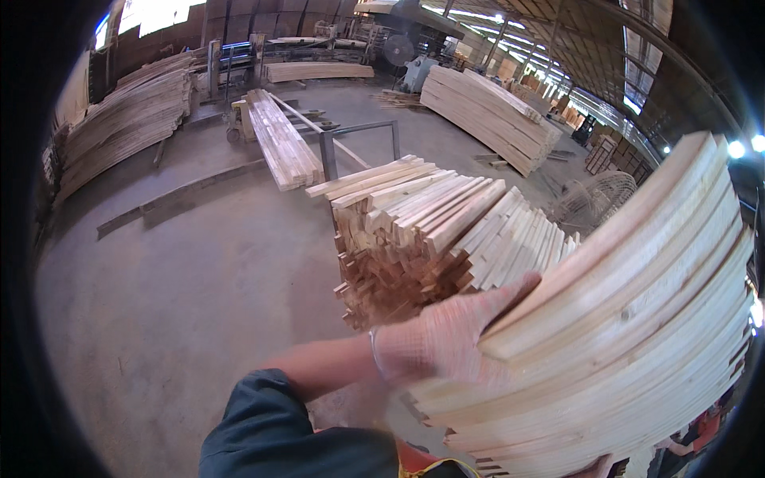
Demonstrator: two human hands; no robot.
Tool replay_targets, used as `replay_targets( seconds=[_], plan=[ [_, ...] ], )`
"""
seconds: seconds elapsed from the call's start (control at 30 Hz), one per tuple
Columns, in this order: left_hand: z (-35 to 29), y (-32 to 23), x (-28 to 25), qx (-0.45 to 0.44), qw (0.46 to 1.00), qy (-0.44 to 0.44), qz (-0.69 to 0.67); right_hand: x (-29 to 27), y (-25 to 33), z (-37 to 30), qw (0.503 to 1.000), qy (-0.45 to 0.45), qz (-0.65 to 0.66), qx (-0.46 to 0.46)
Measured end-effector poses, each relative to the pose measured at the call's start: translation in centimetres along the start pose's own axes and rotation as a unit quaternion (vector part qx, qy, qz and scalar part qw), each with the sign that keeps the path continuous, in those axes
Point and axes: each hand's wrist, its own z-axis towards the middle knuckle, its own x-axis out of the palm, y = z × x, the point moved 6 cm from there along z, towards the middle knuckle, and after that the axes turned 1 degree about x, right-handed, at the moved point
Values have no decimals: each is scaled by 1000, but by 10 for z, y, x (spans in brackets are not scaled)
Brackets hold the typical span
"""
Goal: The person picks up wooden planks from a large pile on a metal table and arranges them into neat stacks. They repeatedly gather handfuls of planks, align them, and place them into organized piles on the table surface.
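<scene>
My left hand (442,338), in what looks like a thin pale glove and slightly blurred, reaches in from the lower left. Its thumb lies along the edge of the top wooden board (613,247), and its fingers wrap the board's near end. That board tops a pile of long pale boards (621,382) filling the right side. At the bottom edge, under the pile, shows a small part of what seems to be my right hand (594,468); its fingers are mostly hidden. Just beyond my left hand is a stack of shorter wooden strips (454,215) with uneven ends.
A metal frame (358,135) stands behind the strip stack. Farther off are a narrow board bundle (279,139), a large timber stack (486,115) and a leaning pile (127,119). A wire fan cage (598,195) stands right. Another person's red sleeve (705,430) shows lower right.
</scene>
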Motion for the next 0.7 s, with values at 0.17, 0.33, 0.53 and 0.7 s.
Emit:
replay_targets(
  seconds=[0.17, 0.33, 0.53, 0.7],
  plan=[
    [43, 40, -116, 33, 995, -55, 70, 140, -2, 59, 994, 83, -65, 12],
    [91, 76, -228, 20, 973, -36, -228, 292, 21, 109, 978, 180, -89, -61],
    [144, 183, -398, -3, 962, -36, -269, 533, 15, 141, 972, 232, -40, 13],
    [191, 322, -489, -191, 922, 9, -338, 631, -53, 214, 969, 201, -106, 99]
  ],
)
